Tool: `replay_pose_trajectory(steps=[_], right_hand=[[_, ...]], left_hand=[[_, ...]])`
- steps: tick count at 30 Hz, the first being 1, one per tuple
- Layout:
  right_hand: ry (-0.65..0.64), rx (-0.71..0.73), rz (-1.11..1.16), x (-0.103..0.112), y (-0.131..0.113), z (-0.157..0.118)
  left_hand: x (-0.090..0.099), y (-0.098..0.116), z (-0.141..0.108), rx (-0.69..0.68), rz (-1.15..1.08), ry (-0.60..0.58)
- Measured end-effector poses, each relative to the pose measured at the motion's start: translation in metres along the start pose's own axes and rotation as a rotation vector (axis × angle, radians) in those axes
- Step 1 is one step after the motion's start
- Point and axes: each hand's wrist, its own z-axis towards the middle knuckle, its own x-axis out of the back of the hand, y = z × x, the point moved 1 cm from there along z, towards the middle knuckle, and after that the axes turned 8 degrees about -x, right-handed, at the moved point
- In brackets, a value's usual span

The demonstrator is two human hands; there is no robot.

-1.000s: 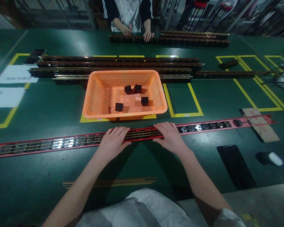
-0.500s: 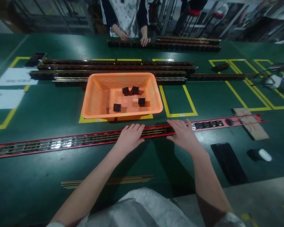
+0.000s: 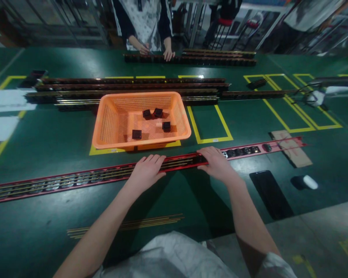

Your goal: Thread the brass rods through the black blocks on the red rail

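Observation:
A long, narrow red rail [image 3: 178, 163] lies slantwise across the green table, with thin brass-coloured strips and dark and shiny parts along its channel. My left hand [image 3: 146, 172] is laid over the rail left of the middle, fingers over the far edge and thumb at the near side. Farther right, my right hand [image 3: 216, 163] grips across the same rail in a similar way. The section under each palm is hidden. Several small black parts [image 3: 243, 151] sit in the pink right-hand stretch. Loose brass-coloured strips [image 3: 150, 222] lie on the table near my left forearm.
Just beyond the rail stands an orange basket [image 3: 97, 131] with several black blocks. Dark rails [image 3: 133, 82] lie behind it. A flat tan board [image 3: 295, 152] is under the rail's right end; a black phone [image 3: 271, 194] and white mouse [image 3: 310, 182] lie nearer. Across the table, a co-worker's hands [image 3: 168, 54] touch another rail.
The view has turned slightly, so most of the scene appears farther left. Both hands stay on the red rail, with little visible change in their grip.

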Motion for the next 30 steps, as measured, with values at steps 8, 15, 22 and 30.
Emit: replay_pose_trajectory(steps=[8, 15, 22, 30], right_hand=[[-0.007, -0.018, 0.032, 0.001, -0.002, -0.003], [0.052, -0.026, 0.026, -0.007, -0.008, -0.010], [0.135, 0.038, 0.168, -0.013, -0.062, -0.033], [-0.160, 0.206, 0.220, -0.041, -0.122, -0.047]], left_hand=[[-0.004, -0.003, 0.000, 0.009, -0.061, 0.014], [-0.008, -0.002, -0.003, 0.005, -0.040, 0.075], [0.004, 0.012, -0.048, -0.067, -0.021, 0.148], [-0.012, 0.055, -0.103, -0.033, -0.229, -0.292]])
